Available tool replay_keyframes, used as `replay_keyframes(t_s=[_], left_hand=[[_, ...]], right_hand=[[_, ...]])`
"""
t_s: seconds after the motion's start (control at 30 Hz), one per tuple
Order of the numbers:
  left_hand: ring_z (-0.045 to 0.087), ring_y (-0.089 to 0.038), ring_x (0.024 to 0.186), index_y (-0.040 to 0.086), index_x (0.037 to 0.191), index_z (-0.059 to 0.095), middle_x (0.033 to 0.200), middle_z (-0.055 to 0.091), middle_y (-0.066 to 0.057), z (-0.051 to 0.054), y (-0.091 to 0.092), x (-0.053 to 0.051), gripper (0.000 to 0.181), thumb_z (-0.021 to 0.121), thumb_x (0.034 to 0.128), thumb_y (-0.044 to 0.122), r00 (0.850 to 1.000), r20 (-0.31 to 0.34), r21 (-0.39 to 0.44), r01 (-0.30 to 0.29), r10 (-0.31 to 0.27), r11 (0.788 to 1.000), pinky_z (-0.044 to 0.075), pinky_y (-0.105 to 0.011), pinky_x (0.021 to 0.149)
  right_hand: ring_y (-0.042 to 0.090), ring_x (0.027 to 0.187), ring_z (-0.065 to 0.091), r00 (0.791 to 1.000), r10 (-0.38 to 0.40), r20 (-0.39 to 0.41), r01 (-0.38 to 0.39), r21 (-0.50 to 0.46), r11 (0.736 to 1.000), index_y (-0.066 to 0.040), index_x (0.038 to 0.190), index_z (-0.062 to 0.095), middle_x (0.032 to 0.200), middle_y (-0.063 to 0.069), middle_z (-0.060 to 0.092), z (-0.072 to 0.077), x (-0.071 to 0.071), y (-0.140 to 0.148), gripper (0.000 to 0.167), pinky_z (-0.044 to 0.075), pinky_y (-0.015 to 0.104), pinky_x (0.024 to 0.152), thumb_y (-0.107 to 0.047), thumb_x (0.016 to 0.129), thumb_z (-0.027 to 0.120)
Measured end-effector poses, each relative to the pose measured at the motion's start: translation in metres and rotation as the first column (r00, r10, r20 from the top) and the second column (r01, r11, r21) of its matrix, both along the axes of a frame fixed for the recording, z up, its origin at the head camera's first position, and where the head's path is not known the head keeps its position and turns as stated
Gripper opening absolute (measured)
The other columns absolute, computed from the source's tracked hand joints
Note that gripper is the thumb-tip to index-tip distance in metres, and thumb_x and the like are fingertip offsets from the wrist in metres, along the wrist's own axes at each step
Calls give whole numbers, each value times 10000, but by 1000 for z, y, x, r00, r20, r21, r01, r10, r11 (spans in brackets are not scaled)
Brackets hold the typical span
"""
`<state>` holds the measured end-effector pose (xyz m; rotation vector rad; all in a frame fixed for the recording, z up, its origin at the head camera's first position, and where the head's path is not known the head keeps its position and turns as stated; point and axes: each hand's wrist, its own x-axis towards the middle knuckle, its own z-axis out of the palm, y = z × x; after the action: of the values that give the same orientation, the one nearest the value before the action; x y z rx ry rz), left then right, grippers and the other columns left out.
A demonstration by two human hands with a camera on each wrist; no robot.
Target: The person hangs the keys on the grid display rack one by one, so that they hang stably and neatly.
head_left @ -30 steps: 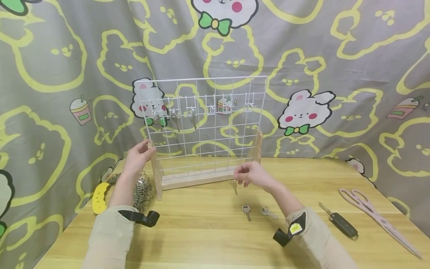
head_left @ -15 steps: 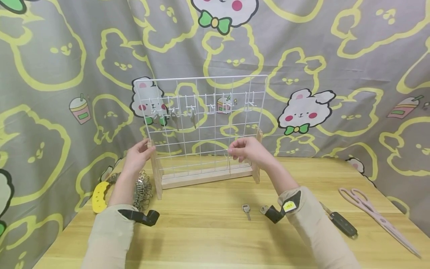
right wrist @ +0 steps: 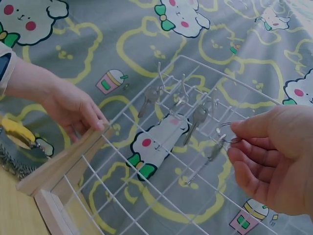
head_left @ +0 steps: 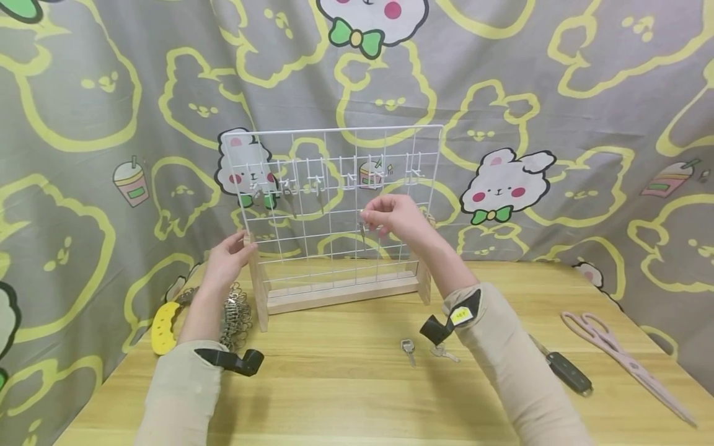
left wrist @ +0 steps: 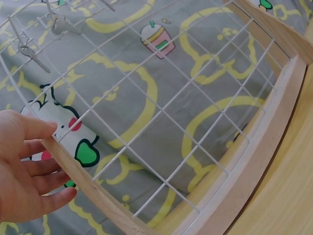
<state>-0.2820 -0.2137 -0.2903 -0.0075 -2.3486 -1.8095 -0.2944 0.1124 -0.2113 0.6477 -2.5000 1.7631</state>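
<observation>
At the left post [head_left: 256,282], the left hand [head_left: 230,257] was on bracing duty, thumb and fingers lightly gripping the wood near its top. And look at the right hand [head_left: 396,218]! It had a ring [right wrist: 218,131] in a neat pinch, the other fingers curled in, and the key [right wrist: 209,160] dangled below it, in front of the rack [head_left: 334,130] and lower than the hooks [head_left: 318,181]. For tidy work, the pinch seemed best right at the ring's edge, leaving most of the loop bare and the blade clear of the wires; a firm left grip ought to have spared any wobble. As for holders, the rack did that job: three hung keys [right wrist: 196,123] on its left-hand hooks. Down on the table [head_left: 334,390] lay two loose keys [head_left: 408,352], with the car key [head_left: 568,373] and scissors [head_left: 605,347] farther right.
</observation>
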Motion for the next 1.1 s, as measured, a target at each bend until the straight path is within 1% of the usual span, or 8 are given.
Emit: replay_keyframes(t_s=[0.1, 0.2, 0.33, 0.43, 0.67, 0.77, 0.97, 1.1], left_hand=[[205, -323, 1363, 56, 1483, 153, 1484, 197, -243, -1, -1, -1, 620, 478, 968, 175, 1000, 1, 1, -2, 2, 1000, 249, -425, 1105], [214, -325, 1360, 50, 1482, 156, 1480, 207, -247, 0, 0, 0, 621, 481, 968, 182, 1000, 0, -5, -5, 5, 1000, 258, -424, 1102], [235, -331, 1351, 35, 1477, 162, 1469, 228, -256, 1, 1, 1, 624, 486, 966, 186, 1000, -9, -5, -7, 7, 1000, 267, -422, 1098], [235, -331, 1351, 35, 1478, 161, 1471, 226, -254, 2, 2, 2, 622, 483, 967, 183, 1000, -7, -6, -10, 10, 1000, 266, -423, 1099], [223, -330, 1356, 50, 1481, 166, 1478, 212, -249, 1, 2, 3, 619, 486, 968, 186, 1000, -1, -3, -10, 10, 1000, 263, -420, 1100], [219, -327, 1359, 50, 1480, 169, 1480, 208, -245, 1, 2, 2, 625, 491, 967, 201, 1000, -1, -1, -9, 9, 1000, 263, -416, 1100], [212, -328, 1361, 49, 1480, 167, 1482, 204, -242, 0, 1, 2, 631, 492, 966, 216, 1000, -1, -8, -7, 7, 1000, 263, -422, 1099], [225, -333, 1355, 46, 1479, 168, 1478, 212, -247, 1, 1, 2, 629, 495, 965, 204, 1000, -4, -1, -8, 8, 1000, 260, -423, 1100]], right_hand=[[195, 785, 575, 1000, -24, -17, 24, -46, 999, -24, 935, 622, 827, 78, 617, 4, -2, -5, 165, 523, 263, 640, -177, 881, 648], [163, 744, 573, 999, -50, -13, 48, -131, 990, -11, 920, 618, 842, 110, 621, 7, -4, -10, 150, 527, 246, 632, -148, 871, 656], [152, 710, 571, 997, -75, -15, 70, -217, 974, -7, 902, 624, 817, 109, 616, 13, -6, -16, 124, 524, 227, 593, -120, 865, 660], [143, 693, 570, 996, -82, -31, 71, -253, 965, -13, 882, 625, 760, 52, 603, 17, -7, -19, 100, 520, 213, 568, -106, 866, 657], [124, 647, 575, 994, -97, -42, 77, -334, 939, -29, 841, 614, 749, 42, 595, 20, -8, -25, 57, 548, 232, 588, -69, 866, 646], [120, 632, 576, 994, -99, -37, 78, -372, 925, 5, 856, 613, 750, 52, 596, 21, -8, -28, 52, 555, 234, 588, -40, 866, 638], [128, 596, 591, 994, -106, -18, 86, -457, 886, 70, 876, 596, 735, 68, 601, 21, -8, -32, 70, 568, 251, 584, 10, 858, 627], [132, 577, 588, 994, -107, -20, 84, -485, 871, 85, 881, 583, 742, 94, 596, 22, -9, -33, 70, 572, 263, 588, 26, 862, 615]])
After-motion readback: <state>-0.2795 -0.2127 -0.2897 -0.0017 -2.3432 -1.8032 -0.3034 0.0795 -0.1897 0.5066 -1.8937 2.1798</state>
